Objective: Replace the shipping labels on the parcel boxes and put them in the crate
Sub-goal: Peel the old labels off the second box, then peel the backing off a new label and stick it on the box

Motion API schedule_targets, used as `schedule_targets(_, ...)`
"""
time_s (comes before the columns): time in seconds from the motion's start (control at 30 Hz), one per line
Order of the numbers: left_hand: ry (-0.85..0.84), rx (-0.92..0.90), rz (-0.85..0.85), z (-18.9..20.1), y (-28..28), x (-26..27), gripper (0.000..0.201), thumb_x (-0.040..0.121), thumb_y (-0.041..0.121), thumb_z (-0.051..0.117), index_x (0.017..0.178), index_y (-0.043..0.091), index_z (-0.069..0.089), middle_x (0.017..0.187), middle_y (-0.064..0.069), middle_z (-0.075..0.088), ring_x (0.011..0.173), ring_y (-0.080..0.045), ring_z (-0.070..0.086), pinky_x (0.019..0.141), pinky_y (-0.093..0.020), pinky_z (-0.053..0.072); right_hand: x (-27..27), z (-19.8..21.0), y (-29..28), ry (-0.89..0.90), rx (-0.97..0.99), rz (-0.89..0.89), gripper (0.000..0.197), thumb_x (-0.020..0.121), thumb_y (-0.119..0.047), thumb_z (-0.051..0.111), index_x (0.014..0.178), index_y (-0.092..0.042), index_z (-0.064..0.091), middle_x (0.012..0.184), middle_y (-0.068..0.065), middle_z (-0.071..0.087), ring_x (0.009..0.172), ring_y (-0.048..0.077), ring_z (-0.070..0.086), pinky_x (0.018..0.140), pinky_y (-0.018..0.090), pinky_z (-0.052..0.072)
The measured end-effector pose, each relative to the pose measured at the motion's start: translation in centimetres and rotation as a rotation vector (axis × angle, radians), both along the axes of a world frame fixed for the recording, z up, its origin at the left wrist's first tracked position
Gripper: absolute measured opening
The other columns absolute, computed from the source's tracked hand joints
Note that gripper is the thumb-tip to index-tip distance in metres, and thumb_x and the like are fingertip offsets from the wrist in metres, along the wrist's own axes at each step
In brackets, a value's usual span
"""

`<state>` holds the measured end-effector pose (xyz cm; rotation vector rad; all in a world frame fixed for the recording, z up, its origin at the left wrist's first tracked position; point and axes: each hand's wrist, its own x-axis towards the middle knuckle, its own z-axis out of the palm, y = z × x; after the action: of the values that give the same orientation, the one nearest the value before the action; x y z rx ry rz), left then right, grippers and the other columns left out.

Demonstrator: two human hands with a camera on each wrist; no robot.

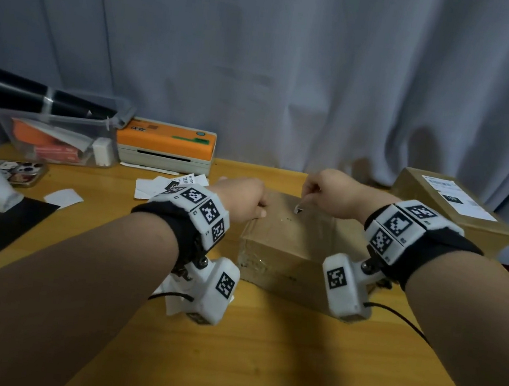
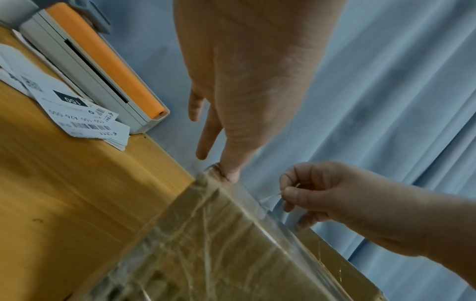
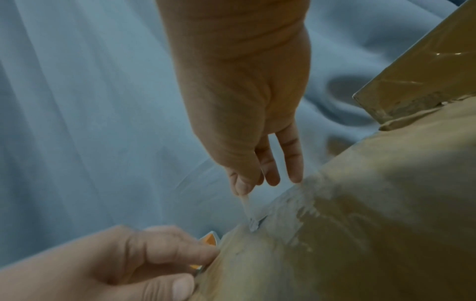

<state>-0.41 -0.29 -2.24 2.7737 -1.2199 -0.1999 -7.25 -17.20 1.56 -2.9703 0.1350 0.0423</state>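
While the left hand [image 1: 241, 199] grips the parcel box [image 1: 288, 246] at its corner, the right hand [image 1: 330, 193] pinches a label scrap [image 1: 299, 207]; best peeled low and slow.

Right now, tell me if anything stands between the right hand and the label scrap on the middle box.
Nothing visible does. The right hand pinches the label scrap, lifted off the top of the box. The left hand holds the box at its far left corner, clear of the scrap.

A loose label [image 2: 77, 110] beside the printer [image 2: 103, 61] reads 150.
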Motion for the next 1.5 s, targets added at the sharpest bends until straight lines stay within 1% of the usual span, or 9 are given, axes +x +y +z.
schedule_targets(0.27, 0.114, -0.005, 0.034, -0.6, 0.8, -1.2, 0.046, 0.100, 0.030, 0.038, 0.145, 0.022, 0.034, 0.146, -0.003, 0.041, 0.133, -0.025, 0.039, 0.111, -0.046, 0.031, -2.0, 0.1, 0.3, -0.059, 0.005, -0.023, 0.011, 0.088, -0.011, 0.057, 0.091, -0.009, 0.068, 0.094, 0.007, 0.066, 0.089, 0.020, 0.058, 0.072, 0.026, 0.042)
schedule_targets(0.37, 0.171, -0.110, 0.043, -1.4, 1.5, -1.8, 0.049, 0.100, 0.031, 0.038, 0.147, 0.026, 0.024, 0.140, -0.003, 0.048, 0.125, -0.025, 0.048, 0.104, -0.045, 0.039, -2.7, 1.3, 1.3, -0.176, 0.058, -0.035, 0.018, 0.088, -0.007, 0.054, 0.092, -0.006, 0.071, 0.098, 0.011, 0.070, 0.094, 0.025, 0.062, 0.075, 0.026, 0.042)
schedule_targets(0.53, 0.018, -0.339, 0.068, -1.1, 2.5, -3.1, 0.050, 0.095, 0.028, 0.051, 0.142, 0.023, 0.035, 0.140, -0.001, 0.049, 0.127, -0.020, 0.049, 0.104, -0.036, 0.039, -4.4, 2.9, 4.1, -0.174, 0.295, 0.020, 0.013, 0.082, -0.015, 0.071, 0.071, -0.017, 0.065, 0.078, 0.008, 0.066, 0.068, 0.018, 0.058, 0.069, 0.033, 0.052)
schedule_targets(0.7, -0.040, -0.391, 0.127, -0.9, 6.6, -2.3, 0.040, 0.094, 0.028, 0.052, 0.133, 0.020, 0.047, 0.138, 0.001, 0.050, 0.125, -0.019, 0.048, 0.103, -0.035, 0.040, -5.1, 1.3, 8.2, -0.119, 0.319, 0.105, 0.013, 0.080, -0.024, 0.074, 0.078, -0.012, 0.070, 0.070, 0.002, 0.064, 0.056, 0.008, 0.051, 0.055, 0.019, 0.043)
schedule_targets(0.8, -0.041, -0.388, 0.172, -1.8, 9.1, -2.4, 0.037, 0.095, 0.029, 0.051, 0.130, 0.019, 0.050, 0.135, 0.001, 0.053, 0.124, -0.019, 0.049, 0.101, -0.035, 0.040, -4.6, -1.1, 10.9, -0.033, 0.260, 0.156, 0.013, 0.083, -0.025, 0.071, 0.084, -0.012, 0.069, 0.077, 0.000, 0.064, 0.065, 0.009, 0.052, 0.054, 0.017, 0.039)
schedule_targets(0.93, -0.015, -0.343, 0.237, -3.8, 11.3, -2.4, 0.035, 0.095, 0.032, 0.050, 0.128, 0.019, 0.052, 0.134, 0.000, 0.054, 0.123, -0.019, 0.051, 0.102, -0.039, 0.041, -3.3, -5.8, 14.1, 0.121, 0.115, 0.186, 0.023, 0.087, -0.023, 0.067, 0.100, -0.005, 0.067, 0.101, 0.009, 0.067, 0.085, 0.019, 0.056, 0.070, 0.027, 0.043)
schedule_targets(1.1, 0.005, -0.317, 0.262, -5.1, 12.8, -2.6, 0.035, 0.095, 0.031, 0.049, 0.128, 0.018, 0.052, 0.135, 0.000, 0.053, 0.122, -0.019, 0.050, 0.102, -0.038, 0.041, -2.6, -9.9, 15.4, 0.216, -0.045, 0.195, 0.015, 0.090, -0.012, 0.058, 0.102, -0.004, 0.063, 0.106, 0.012, 0.066, 0.090, 0.025, 0.059, 0.070, 0.027, 0.044)
schedule_targets(1.3, 0.008, -0.310, 0.316, -5.5, 13.8, -1.1, 0.034, 0.094, 0.032, 0.051, 0.126, 0.019, 0.054, 0.134, -0.002, 0.053, 0.120, -0.021, 0.051, 0.102, -0.039, 0.041, -1.9, -10.3, 14.4, 0.248, 0.072, 0.195, 0.057, 0.084, -0.020, 0.068, 0.135, -0.022, 0.042, 0.123, 0.005, 0.055, 0.107, 0.025, 0.055, 0.078, 0.028, 0.043)
schedule_targets(1.5, 0.008, -0.299, 0.349, -3.8, 14.0, 2.2, 0.032, 0.095, 0.023, 0.052, 0.124, 0.011, 0.056, 0.133, -0.007, 0.055, 0.121, -0.023, 0.051, 0.096, -0.028, 0.038, 0.0, -6.9, 14.3, 0.092, 0.210, 0.186, 0.038, 0.094, -0.009, 0.050, 0.132, -0.017, 0.050, 0.124, 0.008, 0.057, 0.102, 0.021, 0.056, 0.075, 0.025, 0.042)
